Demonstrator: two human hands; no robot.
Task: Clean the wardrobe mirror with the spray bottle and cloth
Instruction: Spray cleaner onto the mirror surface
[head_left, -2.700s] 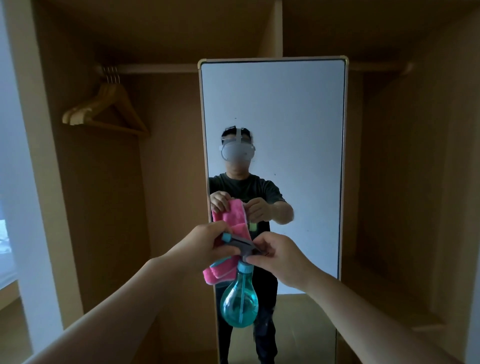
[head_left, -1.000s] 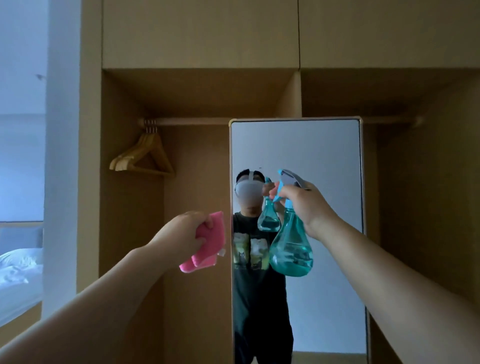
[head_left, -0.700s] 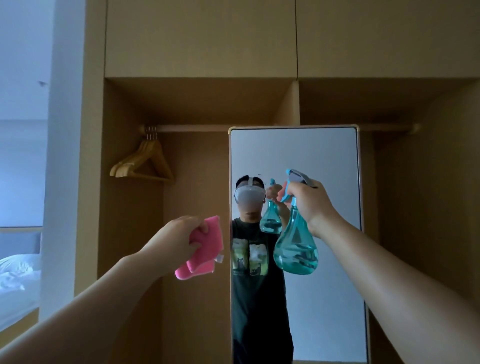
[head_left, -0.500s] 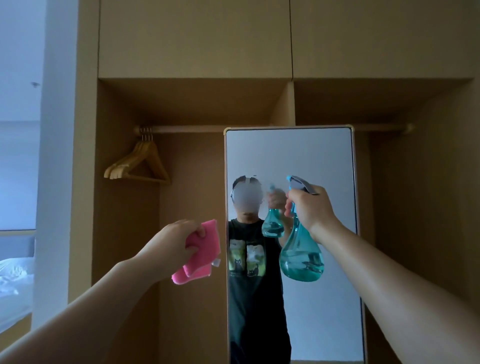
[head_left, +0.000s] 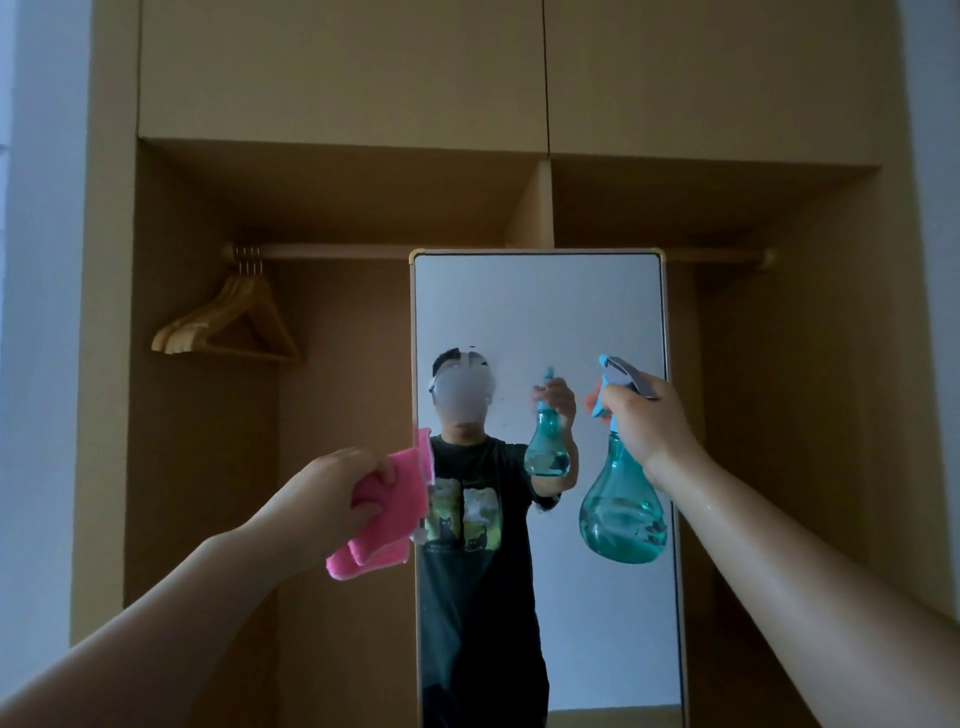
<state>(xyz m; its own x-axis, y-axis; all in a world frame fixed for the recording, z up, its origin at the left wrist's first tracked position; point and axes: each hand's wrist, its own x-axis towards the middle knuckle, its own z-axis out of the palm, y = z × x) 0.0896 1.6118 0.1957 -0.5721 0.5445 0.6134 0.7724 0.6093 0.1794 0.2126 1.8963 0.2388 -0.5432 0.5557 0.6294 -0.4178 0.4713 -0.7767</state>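
Note:
A tall narrow mirror (head_left: 582, 312) with a gold frame stands upright in the open wardrobe. My right hand (head_left: 644, 421) grips the neck and trigger of a teal spray bottle (head_left: 622, 512), raised in front of the mirror's right side with its nozzle toward the glass. My left hand (head_left: 324, 499) holds a folded pink cloth (head_left: 387, 512) just left of the mirror's left edge, apart from the glass. The mirror reflects a person holding the bottle. A faint mist patch shows on the glass near the reflected head.
Several wooden hangers (head_left: 228, 325) hang on the wardrobe rail (head_left: 332, 252) at upper left. A vertical wooden divider (head_left: 532, 208) rises behind the mirror, closed cabinet doors (head_left: 337, 67) sit above, and open wardrobe bays lie on both sides.
Both hands first came apart, the right lifting the bottle to the mirror. Since then the bottle has shifted right and slightly lower, the cloth nearer the mirror's edge, and the view has drawn back.

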